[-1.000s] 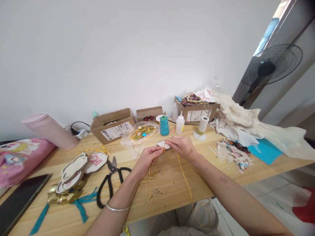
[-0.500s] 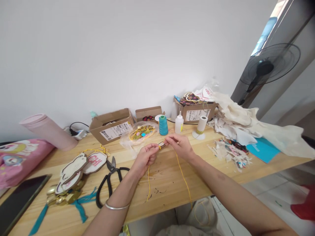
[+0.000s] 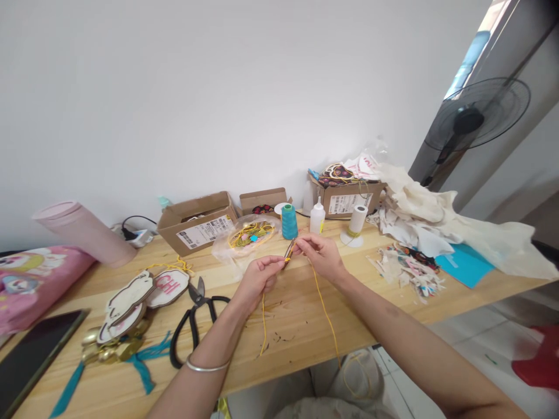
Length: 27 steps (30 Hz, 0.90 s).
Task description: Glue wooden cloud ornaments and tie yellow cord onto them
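Above the middle of the wooden table (image 3: pixel 301 331), both hands pinch a small flat piece with a dark edge (image 3: pixel 289 250); its exact kind is too small to tell. My left hand (image 3: pixel 261 276) grips its lower left end, where some yellow cord wraps it. At the upper right end, my right hand (image 3: pixel 321 254) is closed with thumb and fingers together. A yellow cord (image 3: pixel 324 305) hangs from below my right hand down past the table edge to my lap. A shorter yellow strand (image 3: pixel 264 326) dangles under my left hand.
Black-handled scissors (image 3: pixel 195 317) lie left of my left forearm, beside cloud-shaped patches (image 3: pixel 168 286), gold bells (image 3: pixel 111 351) and a phone (image 3: pixel 37 361). Behind stand a teal thread spool (image 3: pixel 289 222), a glue bottle (image 3: pixel 317 217) and cardboard boxes (image 3: pixel 198 230). Fabric scraps (image 3: pixel 413 270) lie right.
The small piece has turned from nearly flat to a steeper slant between my fingers. My right hand has shifted slightly, while the left stays almost in place.
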### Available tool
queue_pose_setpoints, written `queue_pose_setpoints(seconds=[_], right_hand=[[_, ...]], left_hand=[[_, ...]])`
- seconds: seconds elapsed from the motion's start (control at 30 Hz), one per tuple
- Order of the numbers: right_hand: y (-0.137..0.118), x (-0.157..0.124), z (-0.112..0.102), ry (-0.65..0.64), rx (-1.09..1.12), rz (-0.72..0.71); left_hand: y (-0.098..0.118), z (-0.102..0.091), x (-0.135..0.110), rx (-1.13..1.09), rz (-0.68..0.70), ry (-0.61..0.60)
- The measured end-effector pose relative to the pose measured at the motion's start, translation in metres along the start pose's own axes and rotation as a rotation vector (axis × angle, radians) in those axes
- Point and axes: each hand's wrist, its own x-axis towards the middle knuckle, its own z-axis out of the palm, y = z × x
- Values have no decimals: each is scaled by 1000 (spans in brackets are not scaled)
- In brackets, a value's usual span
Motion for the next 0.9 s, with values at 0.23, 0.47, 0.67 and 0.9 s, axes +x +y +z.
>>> queue_pose_setpoints(seconds=[0.23,0.47,0.67,0.9], right_hand=[[-1,2,0,21,149,106],[0,4,-2,26,225,205],[0,4,0,13,196,189],[1,4,0,-3,200,208]], left_hand=[[0,-1,0,27,19,47],[-2,2,0,44,126,94],[2,4,-2,58,100,111],[5,7,-3,87,95,178]])
